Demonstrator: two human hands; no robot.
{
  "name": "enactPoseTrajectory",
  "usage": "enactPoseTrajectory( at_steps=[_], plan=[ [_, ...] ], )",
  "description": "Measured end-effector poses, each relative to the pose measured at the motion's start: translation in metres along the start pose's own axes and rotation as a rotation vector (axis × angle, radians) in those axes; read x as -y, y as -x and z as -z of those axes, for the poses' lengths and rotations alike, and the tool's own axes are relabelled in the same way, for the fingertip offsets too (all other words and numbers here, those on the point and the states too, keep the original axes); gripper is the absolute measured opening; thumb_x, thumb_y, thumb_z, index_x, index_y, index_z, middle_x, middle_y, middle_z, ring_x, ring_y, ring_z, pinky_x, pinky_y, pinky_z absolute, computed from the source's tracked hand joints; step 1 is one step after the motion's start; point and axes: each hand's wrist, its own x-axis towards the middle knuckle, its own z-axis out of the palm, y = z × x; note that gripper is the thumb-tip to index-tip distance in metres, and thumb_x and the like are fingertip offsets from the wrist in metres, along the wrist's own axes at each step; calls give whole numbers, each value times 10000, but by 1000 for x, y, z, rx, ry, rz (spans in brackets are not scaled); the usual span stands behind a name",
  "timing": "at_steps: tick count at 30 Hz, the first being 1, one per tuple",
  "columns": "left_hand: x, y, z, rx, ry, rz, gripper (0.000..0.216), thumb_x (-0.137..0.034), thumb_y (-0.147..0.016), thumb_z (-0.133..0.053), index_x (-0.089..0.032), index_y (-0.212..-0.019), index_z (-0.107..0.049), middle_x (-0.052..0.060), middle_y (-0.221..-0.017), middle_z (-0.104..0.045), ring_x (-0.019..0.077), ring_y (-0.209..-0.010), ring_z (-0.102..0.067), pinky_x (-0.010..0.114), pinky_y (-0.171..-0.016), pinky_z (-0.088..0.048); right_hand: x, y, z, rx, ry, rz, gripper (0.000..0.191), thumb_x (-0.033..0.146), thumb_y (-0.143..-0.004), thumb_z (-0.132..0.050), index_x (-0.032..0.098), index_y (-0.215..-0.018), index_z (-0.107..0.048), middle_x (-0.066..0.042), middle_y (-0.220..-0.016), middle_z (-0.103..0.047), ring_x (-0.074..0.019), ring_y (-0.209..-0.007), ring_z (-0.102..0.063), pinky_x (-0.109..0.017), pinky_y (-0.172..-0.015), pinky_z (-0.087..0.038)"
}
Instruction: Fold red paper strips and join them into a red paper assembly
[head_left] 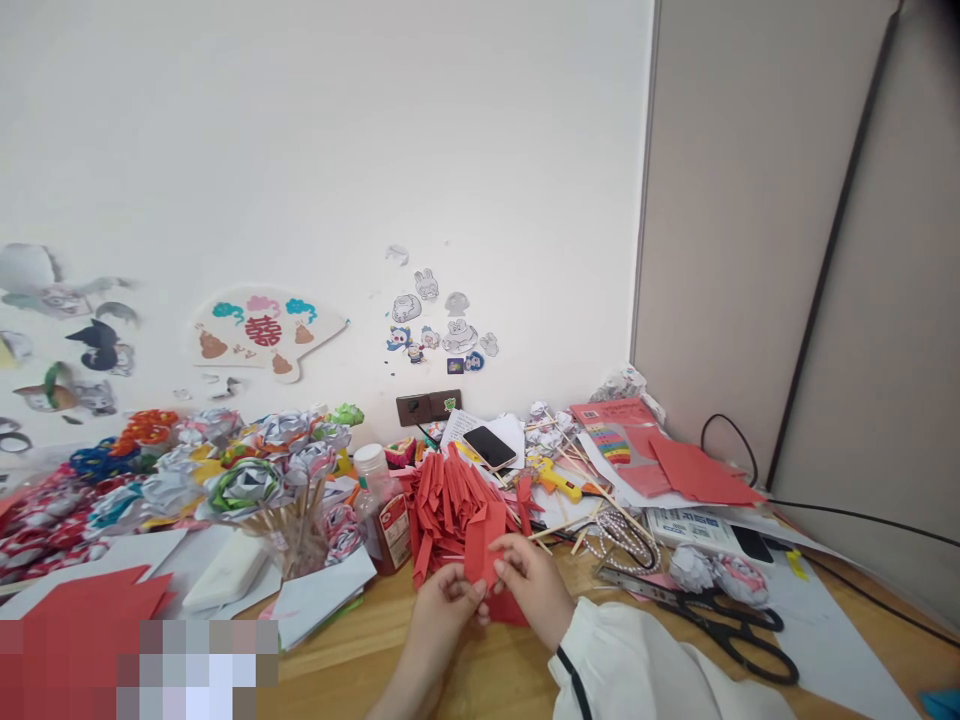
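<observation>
Between my two hands is a small folded piece of red paper point(484, 540), held upright over the wooden table. My left hand point(448, 608) pinches its lower left edge between thumb and fingers. On the other side, my right hand point(531, 582) grips the right edge, thumb and index finger closed on it. Just behind rises a heap of folded red paper strips point(450, 500). Another bit of red paper point(507, 608) lies on the table beneath my hands, partly covered by them.
Black-handled scissors point(720, 610) lie to the right, near a beaded string point(622, 540). A bottle of brown liquid point(386, 525) stands left of the heap. Behind are a phone point(489, 447) and a yellow glue gun point(559, 480). Paper flowers point(247, 485) crowd the left; red sheets point(701, 470) lie back right.
</observation>
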Motion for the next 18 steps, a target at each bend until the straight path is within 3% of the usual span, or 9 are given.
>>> enactPoseTrajectory(
  at_steps=[5,9,12,15,18],
  plan=[
    [-5,6,-6,63,-2,97,279,-331,-468,-658,-141,-567,-480,-17,-383,-545,94,-324,-484,195,-371,-375,0,-4,7,-91,-43,6,317,178,-714,-412,185,-1018,-322,31,-588,-498,-104,-553,-499,-219,-543,-399],
    [-13,10,-10,123,-27,135,352,-420,-530,-588,-145,-737,-512,16,-524,-592,127,-403,-531,218,-397,-398,-3,-5,9,-66,60,16,348,159,-693,-427,178,-1028,-332,44,-553,-474,-97,-524,-469,-211,-530,-378],
    [-18,9,-6,34,-56,0,327,-439,-601,-512,-139,-730,-531,27,-617,-601,138,-524,-545,223,-493,-416,-2,-2,8,-3,175,71,394,134,-667,-441,184,-1046,-346,59,-524,-448,-91,-509,-447,-201,-525,-364],
    [-18,5,0,27,-102,-162,245,-371,-632,-512,-133,-671,-553,25,-658,-594,133,-631,-520,204,-590,-399,1,1,6,103,251,110,368,123,-673,-421,183,-1034,-377,59,-517,-453,-86,-497,-441,-189,-511,-357],
    [-16,3,4,46,-131,-186,227,-346,-642,-508,-130,-671,-570,16,-625,-582,122,-598,-495,197,-577,-382,5,4,7,150,356,167,330,127,-696,-397,181,-1021,-415,31,-566,-503,-99,-529,-469,-203,-528,-376]
  ],
)
